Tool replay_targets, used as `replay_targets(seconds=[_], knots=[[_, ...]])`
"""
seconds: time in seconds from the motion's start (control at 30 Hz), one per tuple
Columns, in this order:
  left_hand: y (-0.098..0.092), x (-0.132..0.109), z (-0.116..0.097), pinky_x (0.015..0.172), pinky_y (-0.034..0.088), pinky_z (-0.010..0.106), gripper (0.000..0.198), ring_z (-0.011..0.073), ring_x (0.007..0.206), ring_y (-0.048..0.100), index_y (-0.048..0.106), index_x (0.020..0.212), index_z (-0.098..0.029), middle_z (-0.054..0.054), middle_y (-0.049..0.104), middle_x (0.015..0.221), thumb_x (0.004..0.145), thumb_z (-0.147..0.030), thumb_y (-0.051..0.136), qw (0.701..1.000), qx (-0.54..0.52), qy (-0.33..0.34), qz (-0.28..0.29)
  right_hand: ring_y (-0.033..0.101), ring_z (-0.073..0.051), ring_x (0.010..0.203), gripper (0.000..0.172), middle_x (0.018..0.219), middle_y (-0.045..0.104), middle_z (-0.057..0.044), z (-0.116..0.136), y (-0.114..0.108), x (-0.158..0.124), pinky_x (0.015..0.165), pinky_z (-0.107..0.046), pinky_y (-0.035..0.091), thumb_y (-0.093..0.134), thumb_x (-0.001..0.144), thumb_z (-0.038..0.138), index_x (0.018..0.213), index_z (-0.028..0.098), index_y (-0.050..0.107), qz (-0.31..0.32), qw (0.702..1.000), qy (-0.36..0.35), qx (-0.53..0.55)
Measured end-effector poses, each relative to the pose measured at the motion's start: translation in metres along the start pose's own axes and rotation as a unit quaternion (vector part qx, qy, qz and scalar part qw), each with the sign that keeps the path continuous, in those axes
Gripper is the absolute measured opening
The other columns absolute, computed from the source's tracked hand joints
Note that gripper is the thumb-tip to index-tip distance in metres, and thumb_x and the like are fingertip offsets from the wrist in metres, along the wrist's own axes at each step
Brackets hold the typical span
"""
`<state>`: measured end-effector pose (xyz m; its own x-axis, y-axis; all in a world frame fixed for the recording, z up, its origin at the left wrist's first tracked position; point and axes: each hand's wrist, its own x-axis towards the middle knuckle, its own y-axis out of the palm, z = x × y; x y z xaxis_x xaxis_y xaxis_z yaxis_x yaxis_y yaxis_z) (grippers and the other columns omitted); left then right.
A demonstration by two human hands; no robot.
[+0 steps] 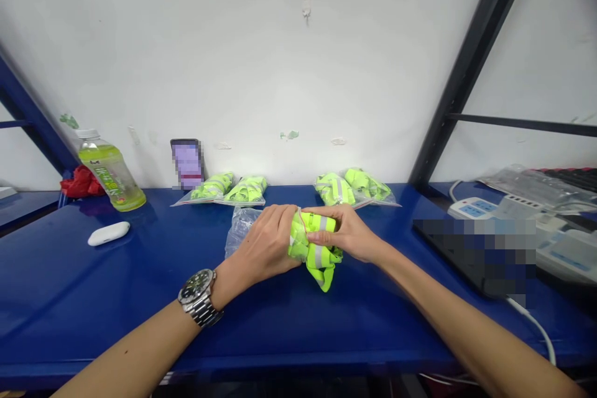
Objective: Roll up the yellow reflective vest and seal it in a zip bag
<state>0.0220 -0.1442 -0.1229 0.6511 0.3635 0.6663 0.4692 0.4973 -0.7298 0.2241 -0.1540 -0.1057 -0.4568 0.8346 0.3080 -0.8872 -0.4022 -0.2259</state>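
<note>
Over blue table [140,298], both hands' fingers [321,237] clasp folded vest [316,249].

At your far left, a clear plastic bottle of yellow-green drink [111,177] stands beside a crumpled red cloth [81,183], with a white oval case [109,233] nearer on the blue tabletop [93,298]. A dark phone [187,163] leans on the white wall [280,43], next to sealed clear bags of neon-yellow fabric [228,189]. Far right lies a white power strip [473,207].

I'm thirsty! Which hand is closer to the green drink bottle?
Left. The left hand is right of the bottle; the right hand is farther right, past the neon bundle.
</note>
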Motion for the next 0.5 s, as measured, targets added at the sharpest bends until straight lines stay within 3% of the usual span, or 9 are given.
replay_targets(seconds=[0.13,0.23,0.5], knots=[[0.000,0.000,-0.009,0.076,0.050,0.042,0.040,0.0296,0.090,0.058,0.049,0.109,-0.008,0.015,0.060,0.097,0.078,-0.032,0.058,0.999,0.008,0.010,0.043,0.053,-0.013,0.065,0.047,0.077,0.062,-0.003,-0.008,0.001,-0.001,0.059,-0.026,0.044,0.074,0.074,0.039,0.110,0.010,0.068,0.078,0.993,0.034,0.085],[0.001,0.001,-0.012,0.075,0.049,0.042,0.037,0.0299,0.088,0.058,0.049,0.107,-0.009,0.015,0.060,0.096,0.077,-0.031,0.056,0.998,0.029,-0.003,0.059,0.054,-0.014,0.067,0.053,0.076,0.061,-0.002,-0.012,0.004,0.000,0.063,-0.027,0.047,0.076,0.071,0.041,0.113,0.011,0.066,0.078,0.986,0.055,0.138],[0.001,0.001,-0.012,0.078,0.050,0.043,0.041,0.0320,0.092,0.058,0.049,0.108,-0.007,0.017,0.060,0.100,0.076,-0.029,0.057,0.997,0.044,-0.011,0.061,0.054,-0.016,0.072,0.043,0.075,0.062,-0.002,0.000,0.014,0.003,0.066,-0.028,0.045,0.074,0.071,0.038,0.105,0.012,0.068,0.035,0.999,0.034,0.018]])
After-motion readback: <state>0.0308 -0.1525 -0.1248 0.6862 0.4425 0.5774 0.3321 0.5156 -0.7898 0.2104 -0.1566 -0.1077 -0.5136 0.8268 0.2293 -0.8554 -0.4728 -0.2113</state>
